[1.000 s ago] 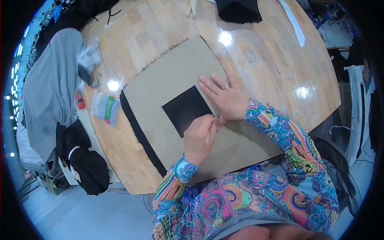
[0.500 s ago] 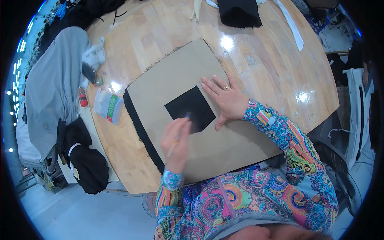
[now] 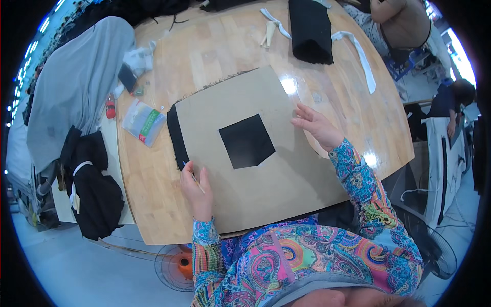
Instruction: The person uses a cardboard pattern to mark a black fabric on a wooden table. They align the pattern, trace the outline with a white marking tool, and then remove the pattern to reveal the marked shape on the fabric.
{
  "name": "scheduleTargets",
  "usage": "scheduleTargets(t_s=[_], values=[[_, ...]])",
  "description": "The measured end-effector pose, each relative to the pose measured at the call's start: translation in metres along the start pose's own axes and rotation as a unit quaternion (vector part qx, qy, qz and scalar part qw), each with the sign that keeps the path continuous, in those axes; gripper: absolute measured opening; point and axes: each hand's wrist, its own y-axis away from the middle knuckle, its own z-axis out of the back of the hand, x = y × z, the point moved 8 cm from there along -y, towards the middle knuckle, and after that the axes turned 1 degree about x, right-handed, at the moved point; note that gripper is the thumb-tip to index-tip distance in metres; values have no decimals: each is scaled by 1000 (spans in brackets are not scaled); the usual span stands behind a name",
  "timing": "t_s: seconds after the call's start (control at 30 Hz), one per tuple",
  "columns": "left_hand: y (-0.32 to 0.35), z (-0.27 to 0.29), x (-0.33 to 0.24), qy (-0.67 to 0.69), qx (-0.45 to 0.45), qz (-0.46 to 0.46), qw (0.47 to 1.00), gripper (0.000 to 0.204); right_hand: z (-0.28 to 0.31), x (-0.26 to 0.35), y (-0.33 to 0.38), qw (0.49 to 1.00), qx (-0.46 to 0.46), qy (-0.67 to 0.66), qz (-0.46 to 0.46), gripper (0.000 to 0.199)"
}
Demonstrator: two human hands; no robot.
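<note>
A tan cardboard template (image 3: 250, 199) with a square-like cutout lies over black fabric (image 3: 177, 134), which shows along its left side and frays at the far edge. Through the cutout the black cloth (image 3: 247, 141) is visible. My left hand (image 3: 197, 192), at the template's left edge, is closed around a slim pen (image 3: 199, 184) with a blue tip. By the right edge of the template is my right hand (image 3: 318, 126), fingers stretched out and holding nothing. Whether its fingertips touch the cardboard I cannot tell.
Left on the wooden table (image 3: 153, 194) are a clear plastic packet (image 3: 143, 123), a small red item (image 3: 110, 106) and a dark phone-like slab (image 3: 127, 78). A black fabric roll (image 3: 311, 33) and a white strip (image 3: 363, 64) lie at the back. Other people sit beyond the table.
My left hand with the pen has moved from the cutout to the template's left edge. My right hand has lifted off the cardboard beside the cutout and shifted right.
</note>
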Motion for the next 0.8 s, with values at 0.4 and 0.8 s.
scheduleTargets(t_s=[0.4,0.8], values=[[-1,-2,26,359,14,139,923,28,13,28,39,979,2,-149,136,33],[9,48,10,517,-69,57,851,24,5,39,57,935,80,-279,203,32]])
